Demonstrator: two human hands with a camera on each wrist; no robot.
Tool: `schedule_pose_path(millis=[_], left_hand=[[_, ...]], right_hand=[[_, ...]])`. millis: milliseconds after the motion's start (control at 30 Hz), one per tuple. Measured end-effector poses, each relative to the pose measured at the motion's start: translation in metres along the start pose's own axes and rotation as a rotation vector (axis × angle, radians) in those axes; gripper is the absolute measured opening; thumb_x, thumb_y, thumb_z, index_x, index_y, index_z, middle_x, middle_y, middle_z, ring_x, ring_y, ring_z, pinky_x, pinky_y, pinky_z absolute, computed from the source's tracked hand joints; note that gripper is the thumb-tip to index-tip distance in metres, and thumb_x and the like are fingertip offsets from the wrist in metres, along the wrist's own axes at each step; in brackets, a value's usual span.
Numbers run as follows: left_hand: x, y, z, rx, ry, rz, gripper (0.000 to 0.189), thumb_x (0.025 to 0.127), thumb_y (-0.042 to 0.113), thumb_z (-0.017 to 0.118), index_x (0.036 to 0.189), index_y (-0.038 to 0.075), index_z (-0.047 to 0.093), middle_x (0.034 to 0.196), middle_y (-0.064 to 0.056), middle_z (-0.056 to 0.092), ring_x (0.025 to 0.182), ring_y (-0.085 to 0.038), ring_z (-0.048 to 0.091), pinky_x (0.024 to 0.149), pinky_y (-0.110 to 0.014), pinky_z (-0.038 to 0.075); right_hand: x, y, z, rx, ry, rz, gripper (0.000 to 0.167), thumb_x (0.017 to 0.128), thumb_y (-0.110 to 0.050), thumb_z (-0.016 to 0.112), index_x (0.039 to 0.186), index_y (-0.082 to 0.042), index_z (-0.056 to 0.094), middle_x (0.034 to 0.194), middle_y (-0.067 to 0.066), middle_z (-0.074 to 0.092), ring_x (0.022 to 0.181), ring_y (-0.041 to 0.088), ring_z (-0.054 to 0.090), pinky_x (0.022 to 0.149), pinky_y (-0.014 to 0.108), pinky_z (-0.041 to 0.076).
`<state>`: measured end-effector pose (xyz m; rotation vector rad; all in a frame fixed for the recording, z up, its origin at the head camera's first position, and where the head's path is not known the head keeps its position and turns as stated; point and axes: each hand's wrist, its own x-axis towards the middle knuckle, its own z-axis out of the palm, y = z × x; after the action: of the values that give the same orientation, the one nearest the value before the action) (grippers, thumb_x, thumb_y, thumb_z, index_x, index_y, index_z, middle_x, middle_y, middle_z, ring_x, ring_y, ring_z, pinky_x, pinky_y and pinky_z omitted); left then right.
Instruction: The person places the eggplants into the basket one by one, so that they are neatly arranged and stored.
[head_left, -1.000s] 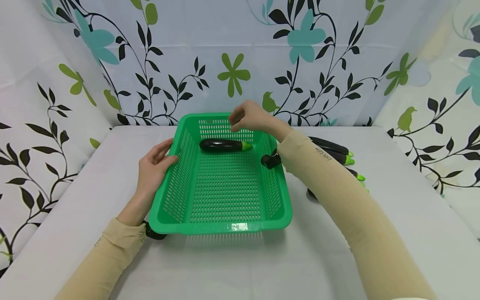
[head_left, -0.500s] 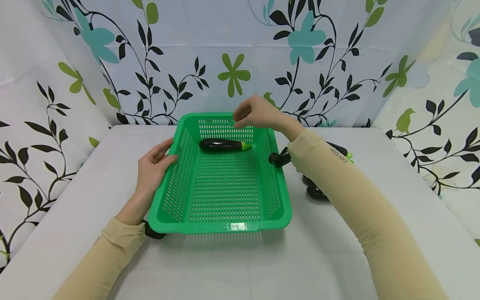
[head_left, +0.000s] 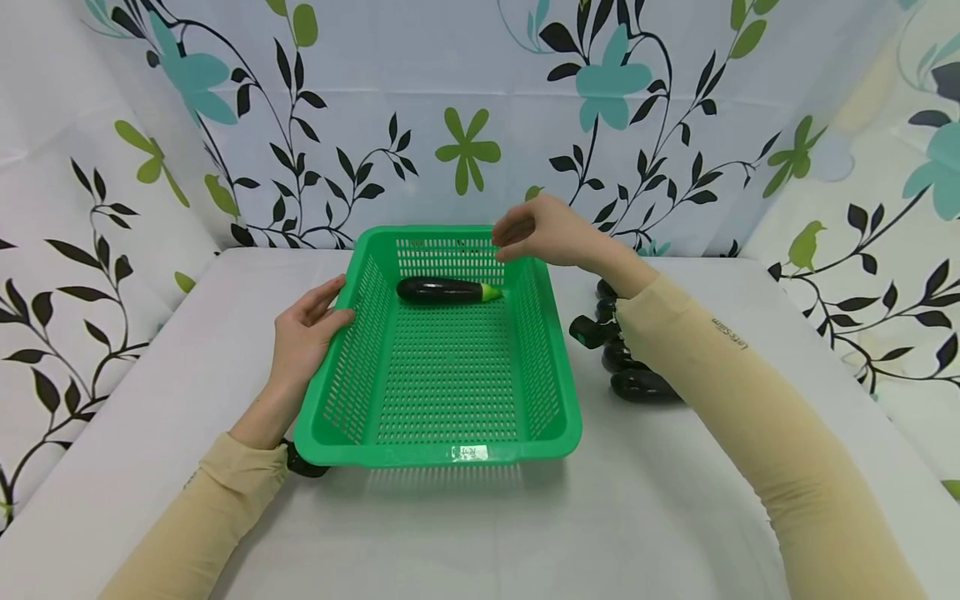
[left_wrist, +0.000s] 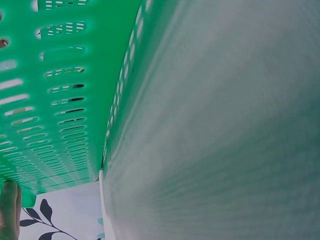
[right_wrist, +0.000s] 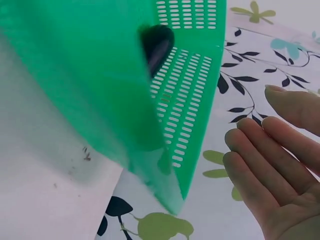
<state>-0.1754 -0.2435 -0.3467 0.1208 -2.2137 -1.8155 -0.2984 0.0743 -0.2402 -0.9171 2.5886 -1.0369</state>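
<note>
While the left hand rests unclamped against the left of the basket, the empty, loosely parted right hand should clear it untouched.

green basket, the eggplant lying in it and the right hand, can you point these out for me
Green basket point(head_left: 448, 375): head view, on its bare floor.
Eggplant point(head_left: 441, 290): head view, on the dark body.
Right hand point(head_left: 553, 231): head view, on the back of the hand.

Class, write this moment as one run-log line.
left hand: touching left side of basket | right hand: empty, near basket's far right corner | inside: one eggplant | table, right of basket: more eggplants
</note>
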Motion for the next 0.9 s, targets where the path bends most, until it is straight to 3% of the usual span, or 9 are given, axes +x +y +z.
schedule_pose_path(millis=[467,767,900], left_hand=[[0.001,0.001,0.0,0.005,0.004,-0.007,0.053,0.097,0.012,0.063,0.148,0.011,0.05,0.151,-0.009,0.05,0.104,0.006,0.06,0.081,-0.01,0.051],[0.001,0.001,0.0,0.012,0.008,-0.016,0.053,0.097,0.012,0.062,0.148,0.01,0.05,0.151,-0.009,0.05,0.103,0.007,0.06,0.08,-0.01,0.051],[0.0,0.001,0.0,0.015,0.008,-0.014,0.052,0.097,0.012,0.062,0.148,0.011,0.051,0.151,-0.008,0.05,0.103,0.006,0.06,0.08,-0.01,0.051]], right_hand=[[-0.052,0.016,-0.004,-0.011,0.083,-0.032,0.032,0.091,-0.014,0.073,0.122,-0.004,0.07,0.12,0.013,0.071,0.11,0.025,0.068,0.096,0.042,0.054],[-0.076,0.035,-0.006,-0.017,0.12,0.032,0.032,0.091,-0.019,0.074,0.121,-0.009,0.071,0.12,0.007,0.072,0.112,0.022,0.068,0.095,0.041,0.055],[-0.092,0.045,-0.006,0.019,0.122,0.045,0.03,0.091,-0.021,0.074,0.12,-0.012,0.072,0.12,0.004,0.072,0.11,0.018,0.069,0.093,0.033,0.056]])
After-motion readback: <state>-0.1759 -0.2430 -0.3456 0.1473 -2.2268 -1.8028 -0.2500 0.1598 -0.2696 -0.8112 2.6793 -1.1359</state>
